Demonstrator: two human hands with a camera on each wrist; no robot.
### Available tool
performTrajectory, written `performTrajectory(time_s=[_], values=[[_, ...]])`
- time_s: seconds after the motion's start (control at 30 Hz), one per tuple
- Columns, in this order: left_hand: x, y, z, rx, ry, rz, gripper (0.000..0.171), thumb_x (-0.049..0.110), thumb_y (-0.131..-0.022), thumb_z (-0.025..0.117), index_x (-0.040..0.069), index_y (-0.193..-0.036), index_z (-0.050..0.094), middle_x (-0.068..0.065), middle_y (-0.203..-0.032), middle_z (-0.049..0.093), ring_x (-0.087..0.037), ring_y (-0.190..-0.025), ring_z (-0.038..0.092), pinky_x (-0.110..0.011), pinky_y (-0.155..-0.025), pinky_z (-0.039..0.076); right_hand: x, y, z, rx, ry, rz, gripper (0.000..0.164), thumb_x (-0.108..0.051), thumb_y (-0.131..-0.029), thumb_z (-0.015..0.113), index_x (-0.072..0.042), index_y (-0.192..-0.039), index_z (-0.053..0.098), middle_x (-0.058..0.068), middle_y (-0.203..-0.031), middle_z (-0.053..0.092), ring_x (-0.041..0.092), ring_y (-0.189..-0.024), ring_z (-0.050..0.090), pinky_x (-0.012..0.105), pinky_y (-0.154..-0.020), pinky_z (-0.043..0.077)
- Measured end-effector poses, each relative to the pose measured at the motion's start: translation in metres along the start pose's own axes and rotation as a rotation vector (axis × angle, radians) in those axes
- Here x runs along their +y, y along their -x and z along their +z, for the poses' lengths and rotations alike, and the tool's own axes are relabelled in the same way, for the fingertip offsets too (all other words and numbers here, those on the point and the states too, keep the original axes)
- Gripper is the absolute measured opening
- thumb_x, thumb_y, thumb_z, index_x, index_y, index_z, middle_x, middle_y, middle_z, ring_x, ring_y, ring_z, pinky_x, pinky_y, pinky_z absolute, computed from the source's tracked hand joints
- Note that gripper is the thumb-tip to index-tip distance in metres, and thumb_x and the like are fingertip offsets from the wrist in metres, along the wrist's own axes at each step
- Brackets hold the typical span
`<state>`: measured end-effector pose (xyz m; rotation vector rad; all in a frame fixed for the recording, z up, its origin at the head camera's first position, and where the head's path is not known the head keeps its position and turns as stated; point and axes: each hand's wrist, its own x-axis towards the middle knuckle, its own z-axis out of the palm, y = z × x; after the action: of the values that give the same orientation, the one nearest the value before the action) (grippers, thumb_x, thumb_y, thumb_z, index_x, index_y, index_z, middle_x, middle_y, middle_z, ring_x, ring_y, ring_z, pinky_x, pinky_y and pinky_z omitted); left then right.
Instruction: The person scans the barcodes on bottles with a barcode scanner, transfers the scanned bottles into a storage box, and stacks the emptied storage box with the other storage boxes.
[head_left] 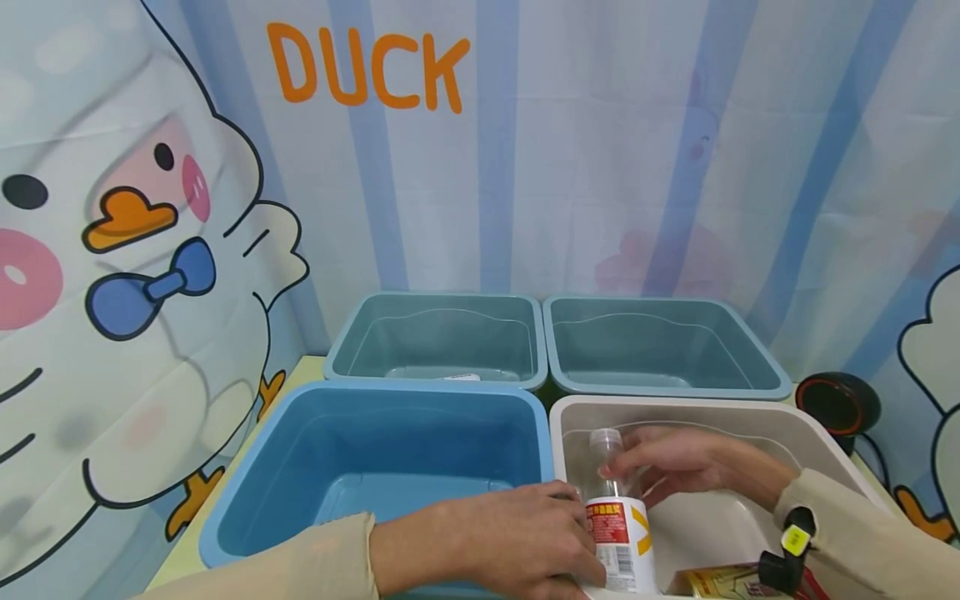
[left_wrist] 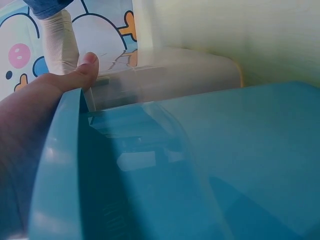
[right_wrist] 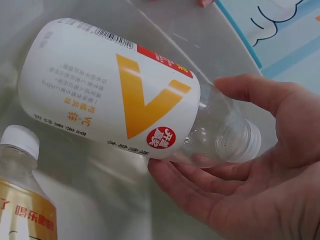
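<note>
My right hand holds a clear plastic bottle with a white label, a large yellow V and red patches. In the right wrist view its thumb and fingers lie around the bottle's shoulder, just below the threaded mouth. The bottle tilts inside the whitish-grey bin. My left hand rests over the adjoining rims of that bin and the blue bin, beside the bottle. In the left wrist view its thumb stands straight beyond the blue rim; the other fingers are hidden there.
In the grey bin lie a gold-labelled bottle with a white cap and a yellowish pack. Two teal bins, one on the left and one on the right, stand behind. A round black device sits at the right.
</note>
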<state>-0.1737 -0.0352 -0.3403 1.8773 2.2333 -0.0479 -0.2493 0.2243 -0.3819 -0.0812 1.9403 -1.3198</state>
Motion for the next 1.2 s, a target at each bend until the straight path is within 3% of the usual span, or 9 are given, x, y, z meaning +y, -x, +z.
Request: performTrajectory(time_s=[0.37,0.67,0.77,0.93,1.2], values=[[0.0,0.001,0.0,0.01,-0.016,0.006,0.037,0.043,-0.105,0.06,0.03,-0.138,0.068,0.021,-0.128,0.067,0.003,-0.121,0.052,-0.024,-0.118,0.024,-0.017,0.016,-0.012,-0.076,0.017,-0.201,0.064,-0.019,-0.098,0.07,0.008,-0.147,0.038,0.018,-0.139,0.053,0.031,-0.114,0.057,0.048,-0.097,0.052],[0.001,-0.002,0.0,-0.017,-0.03,-0.005,0.036,0.044,-0.105,0.06,0.029,-0.137,0.069,0.02,-0.124,0.068,0.002,-0.117,0.054,-0.027,-0.119,0.025,-0.025,0.028,-0.017,-0.089,0.034,-0.308,0.066,-0.021,-0.102,0.066,0.005,-0.154,0.036,0.02,-0.151,0.048,0.032,-0.126,0.056,0.047,-0.101,0.049],[0.001,-0.002,0.001,-0.015,-0.049,0.004,0.034,0.043,-0.105,0.06,0.03,-0.135,0.07,0.02,-0.121,0.069,0.001,-0.114,0.054,-0.028,-0.119,0.026,-0.027,0.032,-0.017,-0.087,0.031,-0.318,0.064,-0.021,-0.102,0.065,0.005,-0.153,0.036,0.02,-0.148,0.05,0.032,-0.125,0.056,0.047,-0.103,0.048],[0.0,-0.002,0.001,-0.015,-0.037,0.009,0.034,0.042,-0.106,0.059,0.029,-0.136,0.069,0.019,-0.123,0.068,0.001,-0.115,0.054,-0.028,-0.119,0.026,-0.029,0.04,-0.018,-0.048,0.047,-0.309,0.065,-0.025,-0.103,0.064,0.003,-0.153,0.033,0.021,-0.14,0.052,0.035,-0.123,0.056,0.051,-0.107,0.045],[0.0,-0.002,0.0,-0.021,0.008,-0.007,0.037,0.043,-0.106,0.059,0.028,-0.138,0.068,0.02,-0.126,0.068,0.002,-0.117,0.054,-0.026,-0.119,0.025,-0.028,0.05,-0.021,0.076,0.051,-0.359,0.071,-0.026,-0.102,0.066,-0.004,-0.157,0.027,0.021,-0.148,0.043,0.036,-0.13,0.047,0.063,-0.111,0.036]])
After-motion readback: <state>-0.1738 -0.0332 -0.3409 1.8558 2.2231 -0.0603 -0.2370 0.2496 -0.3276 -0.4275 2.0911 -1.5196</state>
